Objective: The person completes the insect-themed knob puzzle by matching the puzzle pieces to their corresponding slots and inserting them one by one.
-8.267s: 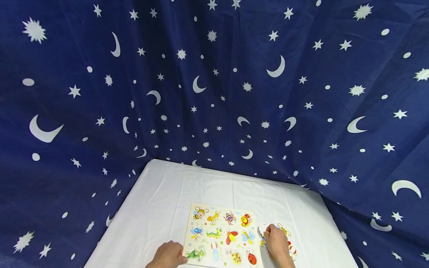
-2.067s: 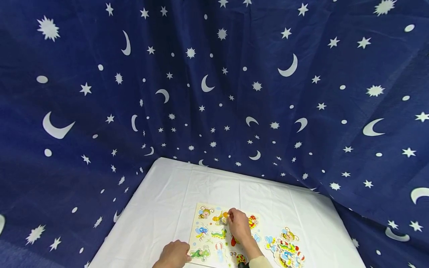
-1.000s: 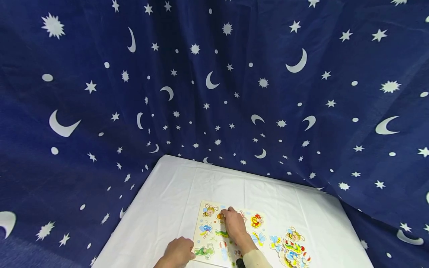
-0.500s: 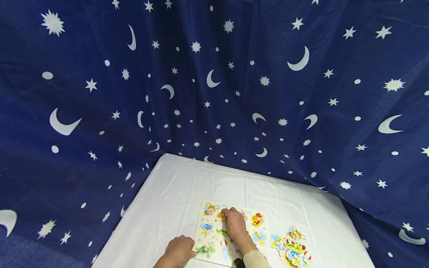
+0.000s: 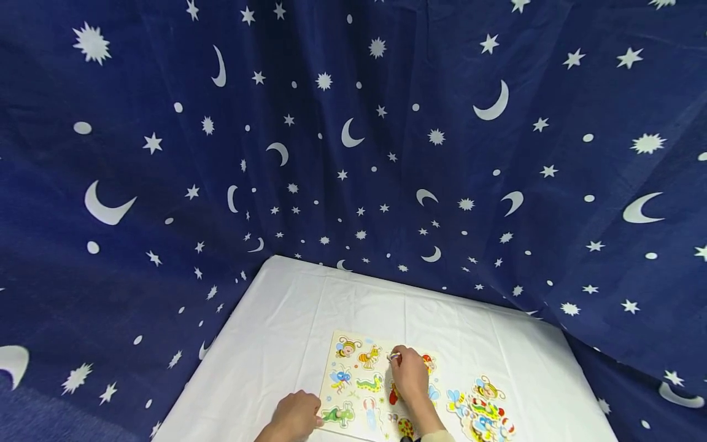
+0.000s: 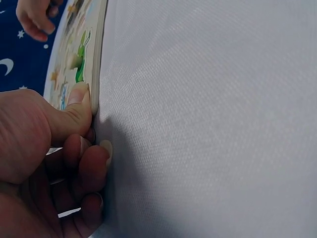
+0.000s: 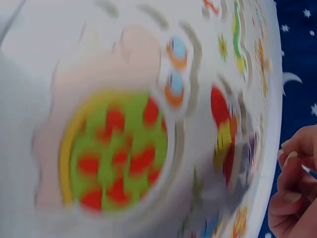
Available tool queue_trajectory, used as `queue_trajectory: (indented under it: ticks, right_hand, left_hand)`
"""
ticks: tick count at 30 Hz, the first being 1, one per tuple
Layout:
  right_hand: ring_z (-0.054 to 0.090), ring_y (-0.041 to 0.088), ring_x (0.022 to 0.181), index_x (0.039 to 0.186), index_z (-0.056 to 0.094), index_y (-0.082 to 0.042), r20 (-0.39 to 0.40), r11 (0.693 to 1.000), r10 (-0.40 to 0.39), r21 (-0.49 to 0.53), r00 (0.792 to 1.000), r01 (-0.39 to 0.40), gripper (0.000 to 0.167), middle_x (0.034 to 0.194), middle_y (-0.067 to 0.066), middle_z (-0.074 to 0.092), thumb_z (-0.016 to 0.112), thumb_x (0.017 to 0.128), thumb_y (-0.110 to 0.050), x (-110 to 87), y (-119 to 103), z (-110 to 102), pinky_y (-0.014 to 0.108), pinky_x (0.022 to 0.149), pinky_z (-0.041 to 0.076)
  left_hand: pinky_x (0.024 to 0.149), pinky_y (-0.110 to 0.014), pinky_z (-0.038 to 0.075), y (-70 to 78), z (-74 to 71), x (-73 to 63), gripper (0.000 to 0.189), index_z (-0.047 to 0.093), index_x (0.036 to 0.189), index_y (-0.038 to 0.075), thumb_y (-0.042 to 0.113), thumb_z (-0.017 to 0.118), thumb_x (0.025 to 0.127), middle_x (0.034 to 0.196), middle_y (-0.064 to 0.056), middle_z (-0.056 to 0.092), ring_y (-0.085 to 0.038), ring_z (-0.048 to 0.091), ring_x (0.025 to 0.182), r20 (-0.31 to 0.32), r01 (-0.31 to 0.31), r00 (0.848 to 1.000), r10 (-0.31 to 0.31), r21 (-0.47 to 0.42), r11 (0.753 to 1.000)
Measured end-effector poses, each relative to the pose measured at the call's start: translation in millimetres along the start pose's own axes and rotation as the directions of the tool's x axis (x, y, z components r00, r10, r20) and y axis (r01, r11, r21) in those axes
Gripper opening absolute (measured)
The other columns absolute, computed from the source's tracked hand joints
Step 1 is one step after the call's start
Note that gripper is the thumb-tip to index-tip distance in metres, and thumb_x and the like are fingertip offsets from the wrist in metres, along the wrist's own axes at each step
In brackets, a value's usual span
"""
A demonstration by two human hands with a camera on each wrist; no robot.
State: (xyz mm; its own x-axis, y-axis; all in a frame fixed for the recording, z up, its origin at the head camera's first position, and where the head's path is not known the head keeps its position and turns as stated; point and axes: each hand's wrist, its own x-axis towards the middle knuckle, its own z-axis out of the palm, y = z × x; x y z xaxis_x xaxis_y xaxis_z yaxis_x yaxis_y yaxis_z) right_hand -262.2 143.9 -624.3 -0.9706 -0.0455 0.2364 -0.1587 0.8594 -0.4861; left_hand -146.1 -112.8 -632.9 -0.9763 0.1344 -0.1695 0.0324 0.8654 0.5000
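Note:
My left hand (image 5: 295, 414) grips the near left corner of a wooden insect puzzle board (image 5: 353, 402). In the left wrist view its thumb (image 6: 74, 111) lies on the board's edge, with curled fingers beside and below. My right hand (image 5: 410, 376) is over the board's back row, by the spider picture (image 5: 394, 356), fingers loosely bent. No piece shows between its fingers in the right wrist view. The yellow-orange ant (image 5: 369, 357) lies uncovered to its left. A green grasshopper piece (image 5: 338, 415) with a knob sits near the left thumb. The right wrist view is blurred.
Right of the board lies an overlapping heap of loose insect pieces (image 5: 482, 417), with a bee piece (image 5: 487, 388) at its back. A white cloth (image 5: 287, 331) covers the table. Dark blue star-patterned curtains (image 5: 353, 184) surround it on the back and sides.
My right hand, earlier holding an ant piece over the ant's place, has left it and moved right to the spider, uncovering the ant. My left hand has stayed at the board's corner.

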Motion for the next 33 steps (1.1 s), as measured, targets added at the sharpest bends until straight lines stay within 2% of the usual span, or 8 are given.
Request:
queue_trajectory:
  ticks: [9,13,16,21,24,28,33]
  right_hand:
    - [0.052,0.014,0.059,0.095,0.07,-0.006,-0.021,0.986,0.159,-0.056,0.987,-0.159,0.015,0.071,0.001,0.059,0.068,0.08,-0.006,-3.9,33.4,-30.5,0.031,0.051,0.039]
    - [0.052,0.014,0.055,0.096,0.07,-0.004,0.021,0.965,0.236,-0.119,0.971,-0.232,0.018,0.069,0.003,0.061,0.065,0.079,-0.006,-7.0,45.5,-45.0,0.031,0.048,0.039]
    - [0.055,0.018,0.056,0.095,0.068,-0.002,0.089,0.947,0.285,-0.179,0.954,-0.266,0.017,0.07,0.006,0.064,0.065,0.08,-0.008,-7.4,51.7,-57.6,0.035,0.051,0.042]
    - [0.06,0.028,0.065,0.095,0.064,0.004,0.201,0.91,0.37,-0.274,0.907,-0.311,0.023,0.074,0.014,0.064,0.065,0.08,-0.012,-7.1,61.4,-75.0,0.045,0.061,0.047]
    - [0.062,0.031,0.067,0.097,0.062,0.007,0.204,0.896,0.398,-0.297,0.894,-0.331,0.026,0.075,0.017,0.064,0.064,0.079,-0.012,-8.7,67.8,-79.9,0.047,0.062,0.049]
    - [0.06,0.03,0.063,0.093,0.061,0.009,0.203,0.89,0.415,-0.294,0.887,-0.349,0.024,0.069,0.017,0.062,0.064,0.079,-0.01,-14.0,74.9,-81.6,0.043,0.057,0.048]
    - [0.057,0.031,0.063,0.088,0.061,0.011,0.226,0.863,0.466,-0.329,0.856,-0.383,0.024,0.068,0.019,0.058,0.066,0.079,-0.011,-20.2,82.8,-82.5,0.043,0.057,0.048]
  left_hand:
    - [0.053,-0.031,0.04,1.8,1.2,-1.4,0.021,0.062,0.065,0.018,0.03,0.077,0.072,0.055,0.01,0.051,-0.009,0.048,0.053,0.025,-0.003,1.0,0.003,-0.009,1.0]
    - [0.053,-0.032,0.042,2.2,1.7,-2.0,0.019,0.064,0.066,0.018,0.03,0.077,0.072,0.056,0.01,0.052,-0.009,0.05,0.052,0.036,-0.004,0.999,0.005,-0.018,1.0]
    - [0.054,-0.032,0.041,1.9,1.6,-0.4,0.019,0.064,0.066,0.018,0.03,0.077,0.072,0.055,0.01,0.052,-0.01,0.049,0.052,0.031,0.006,1.0,-0.005,-0.013,1.0]
    - [0.054,-0.031,0.039,2.1,2.2,1.7,0.019,0.063,0.066,0.019,0.031,0.076,0.072,0.054,0.01,0.05,-0.01,0.048,0.052,0.029,0.012,1.0,-0.012,-0.002,1.0]
    - [0.053,-0.03,0.038,2.1,1.9,1.9,0.019,0.063,0.066,0.019,0.032,0.076,0.072,0.054,0.01,0.05,-0.01,0.047,0.052,0.028,0.009,1.0,-0.009,-0.001,1.0]
    - [0.053,-0.031,0.039,1.5,1.4,0.4,0.019,0.064,0.066,0.018,0.031,0.076,0.072,0.055,0.01,0.051,-0.01,0.048,0.052,0.019,0.013,1.0,-0.012,-0.01,1.0]
    - [0.055,-0.033,0.042,0.8,1.1,-1.3,0.017,0.066,0.068,0.018,0.03,0.077,0.072,0.056,0.01,0.053,-0.01,0.05,0.053,0.021,0.005,1.0,-0.005,-0.019,1.0]
